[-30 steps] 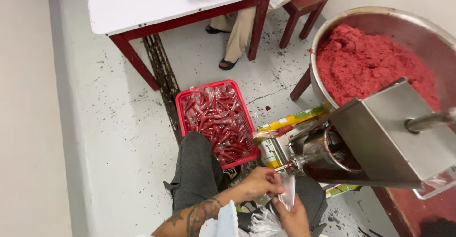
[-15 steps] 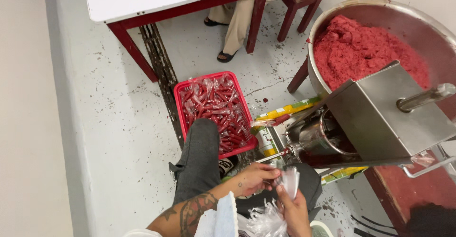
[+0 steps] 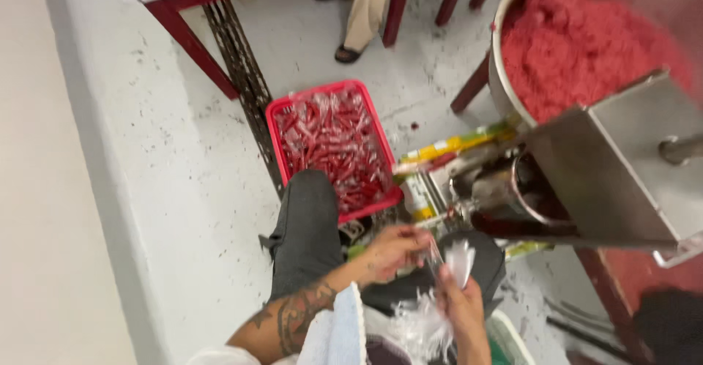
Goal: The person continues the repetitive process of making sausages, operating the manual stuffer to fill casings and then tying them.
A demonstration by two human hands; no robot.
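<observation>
My left hand [image 3: 395,251] and my right hand [image 3: 458,303] meet over my lap, both pinching a small clear plastic bag [image 3: 458,259] that stands upright between them. A bunch of more clear bags [image 3: 421,325] lies under my right wrist. Just above the hands is the spout of a steel stuffing machine [image 3: 505,189] with a square hopper [image 3: 622,167]. Behind it a big steel bowl [image 3: 505,65] holds pink minced meat [image 3: 578,43]. A red crate [image 3: 333,145] of filled red packets sits on the floor past my left knee.
A white table with red legs [image 3: 190,39] stands at the top, with a seated person's leg and sandalled foot [image 3: 355,32] beyond it. A floor drain grate [image 3: 242,79] runs toward the crate. A white cloth [image 3: 333,332] lies on my lap.
The view has swung down and left and moved closer, blurring the scene. My hands stay together on the clear bag, still below the machine's spout.
</observation>
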